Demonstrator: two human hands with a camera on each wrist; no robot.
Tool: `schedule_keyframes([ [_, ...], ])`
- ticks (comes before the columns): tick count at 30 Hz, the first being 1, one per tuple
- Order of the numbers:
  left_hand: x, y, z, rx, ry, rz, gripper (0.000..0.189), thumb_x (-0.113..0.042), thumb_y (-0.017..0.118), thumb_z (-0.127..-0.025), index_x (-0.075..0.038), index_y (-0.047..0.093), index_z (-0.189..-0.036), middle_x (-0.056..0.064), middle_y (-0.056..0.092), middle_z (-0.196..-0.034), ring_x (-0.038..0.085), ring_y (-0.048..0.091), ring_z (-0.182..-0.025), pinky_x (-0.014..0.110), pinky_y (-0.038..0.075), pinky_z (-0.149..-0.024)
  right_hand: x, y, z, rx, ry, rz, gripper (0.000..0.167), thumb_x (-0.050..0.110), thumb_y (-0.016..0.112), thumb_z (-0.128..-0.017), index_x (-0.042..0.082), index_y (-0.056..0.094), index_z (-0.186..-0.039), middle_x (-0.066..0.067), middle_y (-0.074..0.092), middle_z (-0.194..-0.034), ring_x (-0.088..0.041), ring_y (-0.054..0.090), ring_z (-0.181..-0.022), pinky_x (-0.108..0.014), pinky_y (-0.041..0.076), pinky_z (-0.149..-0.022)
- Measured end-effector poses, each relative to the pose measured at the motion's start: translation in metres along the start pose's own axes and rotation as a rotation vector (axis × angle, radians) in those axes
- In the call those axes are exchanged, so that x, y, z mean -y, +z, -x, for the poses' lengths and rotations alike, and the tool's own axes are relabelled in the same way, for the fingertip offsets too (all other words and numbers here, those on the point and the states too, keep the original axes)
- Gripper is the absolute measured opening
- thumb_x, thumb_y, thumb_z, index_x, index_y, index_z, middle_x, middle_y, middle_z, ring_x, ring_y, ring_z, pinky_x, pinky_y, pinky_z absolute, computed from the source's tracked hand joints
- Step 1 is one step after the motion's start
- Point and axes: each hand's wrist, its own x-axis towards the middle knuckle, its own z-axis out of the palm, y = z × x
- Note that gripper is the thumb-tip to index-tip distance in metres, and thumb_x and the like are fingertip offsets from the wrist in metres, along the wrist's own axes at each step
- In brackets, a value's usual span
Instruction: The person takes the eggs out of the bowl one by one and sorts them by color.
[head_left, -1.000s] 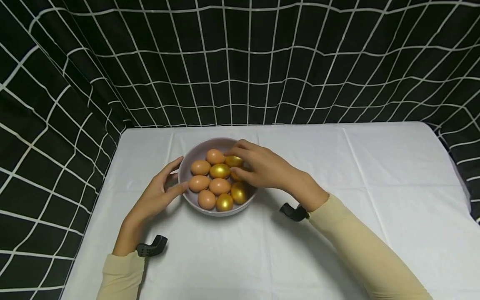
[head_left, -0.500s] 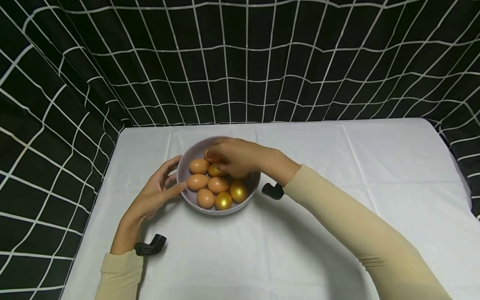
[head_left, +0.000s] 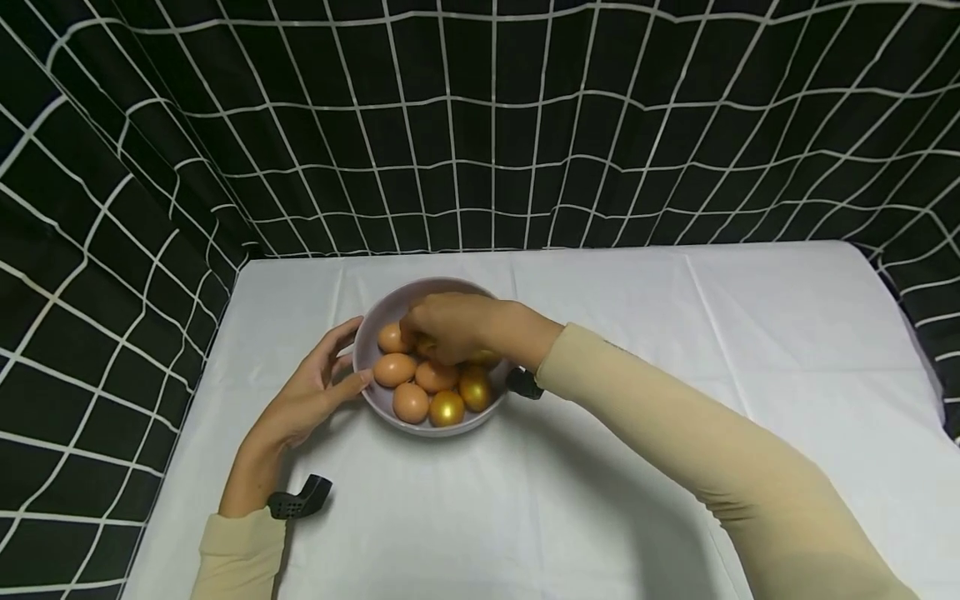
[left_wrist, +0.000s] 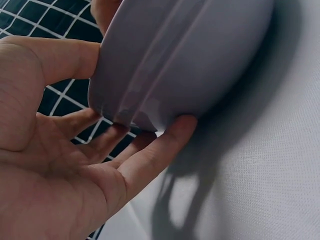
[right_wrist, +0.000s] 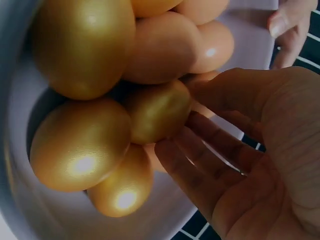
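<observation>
A pale mauve bowl point(head_left: 390, 304) holds brown eggs point(head_left: 393, 370) and golden eggs point(head_left: 475, 389) on the white cloth. My left hand point(head_left: 315, 383) steadies the bowl's left side: in the left wrist view the thumb is at the rim and the spread fingers touch the outer wall. Reaching into the bowl from the right, my right hand point(head_left: 450, 325) covers several eggs. In the right wrist view its thumb and fingertips point(right_wrist: 167, 150) come down at the edge of a golden egg point(right_wrist: 160, 112), a brown egg partly hidden behind. Whether it grips either egg cannot be made out.
White cloth point(head_left: 637, 308) covers the table around the bowl. Black fabric with a white grid point(head_left: 525, 133) stands along the back and sides. Each wrist wears a small black camera point(head_left: 300, 497).
My right hand has moved left and deeper into the bowl, first over the upper brown egg, then towards the left one. The left hand stays at the rim.
</observation>
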Motion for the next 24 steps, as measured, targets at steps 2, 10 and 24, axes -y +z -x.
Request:
schedule_keyframes([
  [2,-0.001,0.000,0.000,0.001,-0.005,0.004,0.079,-0.010,0.066,-0.104,-0.018,0.022,-0.169,0.015,0.024,-0.173,0.043,0.038,-0.154,0.019,0.057,-0.096,0.003,0.000,0.000,0.009,0.030,0.018,0.031,0.007,0.072,-0.095,0.012,0.073,-0.126,-0.005,0.069,-0.118,-0.019,0.061,-0.105,-0.035,0.054,-0.104],
  [10,-0.003,-0.001,0.002,0.006,-0.017,0.024,0.080,-0.010,0.065,-0.104,-0.018,0.020,-0.170,0.015,0.021,-0.174,0.043,0.034,-0.157,0.018,0.057,-0.097,0.011,-0.003,-0.002,0.072,0.081,0.086,0.040,0.011,0.079,-0.091,0.015,0.071,-0.130,-0.004,0.066,-0.119,-0.019,0.058,-0.106,-0.036,0.051,-0.108],
  [24,-0.003,0.001,0.002,0.017,-0.009,0.041,0.080,-0.008,0.063,-0.105,-0.014,0.017,-0.170,0.020,0.019,-0.174,0.047,0.031,-0.157,0.018,0.057,-0.097,0.015,0.001,0.001,0.112,0.042,0.170,0.045,0.008,0.077,-0.095,0.019,0.070,-0.137,-0.004,0.070,-0.127,-0.021,0.062,-0.119,-0.036,0.051,-0.113],
])
